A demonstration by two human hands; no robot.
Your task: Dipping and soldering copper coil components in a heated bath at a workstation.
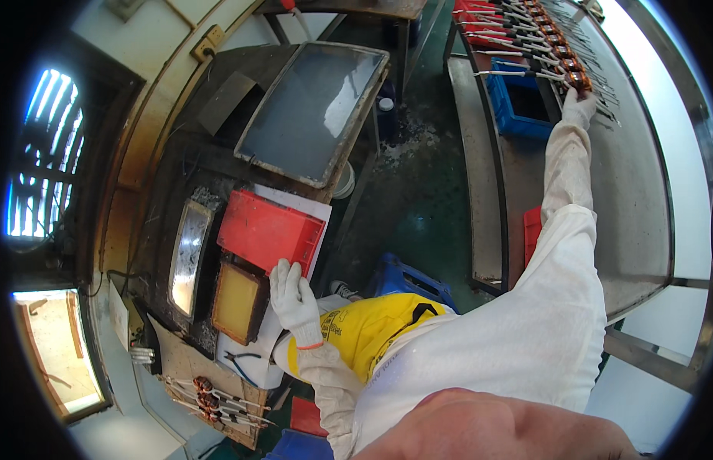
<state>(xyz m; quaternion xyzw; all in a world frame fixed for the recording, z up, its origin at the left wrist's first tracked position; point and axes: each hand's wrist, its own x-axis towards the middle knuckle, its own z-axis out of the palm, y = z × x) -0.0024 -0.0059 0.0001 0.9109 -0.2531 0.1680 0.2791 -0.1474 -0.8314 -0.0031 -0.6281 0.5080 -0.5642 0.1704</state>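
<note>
Touching copper coil (577, 80), right hand (577, 107) outstretched, left hand (296, 300) by red bin (268, 228)

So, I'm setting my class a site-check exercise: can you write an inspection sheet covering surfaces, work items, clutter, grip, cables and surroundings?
Surfaces: grey table at right; dark, marked workbench at left.
Work items: copper-coloured coils in a row along the table; a second group at lower left.
Clutter: pliers and a yellow-filled tray near the red box.
Grip: gloved right hand at the row's near end, closure unclear; gloved left hand open at the red box's edge, contact unclear.
Cables: dark cable at the wall socket.
Surroundings: barred window at left; green floor, pale-stained in one patch.
</note>
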